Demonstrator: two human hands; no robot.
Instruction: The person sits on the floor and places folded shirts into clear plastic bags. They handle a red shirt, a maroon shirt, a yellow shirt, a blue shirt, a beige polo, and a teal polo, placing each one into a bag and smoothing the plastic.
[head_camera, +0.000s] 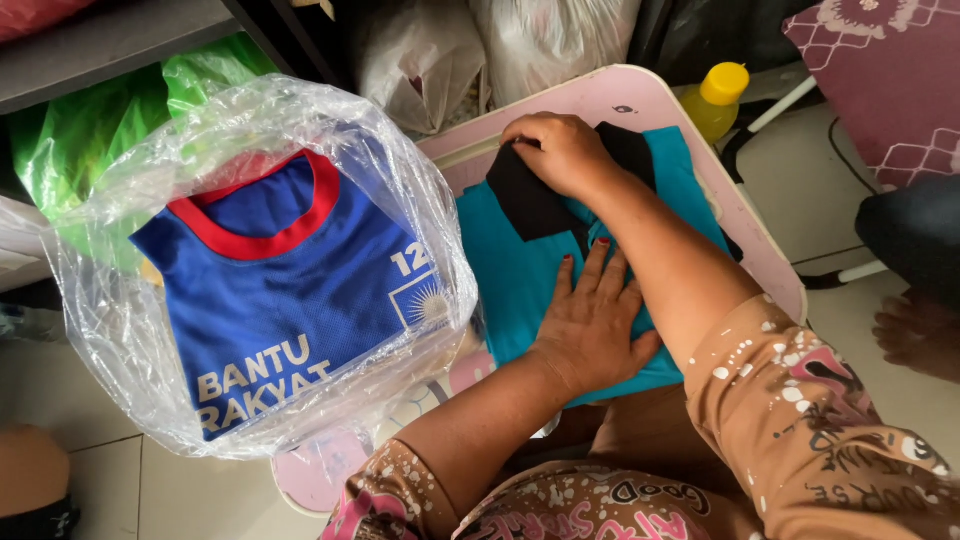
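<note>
Pressing flat on the teal shirt (520, 285), the left hand (590, 325) lies open — beyond it, the right hand (560, 152) pinches the shirt's black collar (530, 205).

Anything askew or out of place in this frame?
Nothing damaged or spilled. The teal shirt lies flat on the pink table under both hands, left and right. The bagged blue jersey overhangs the table's edge.

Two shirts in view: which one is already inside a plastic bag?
The blue shirt with the red collar, wrapped in the clear plastic bag. The teal shirt with the black collar lies bare under both hands.
</note>
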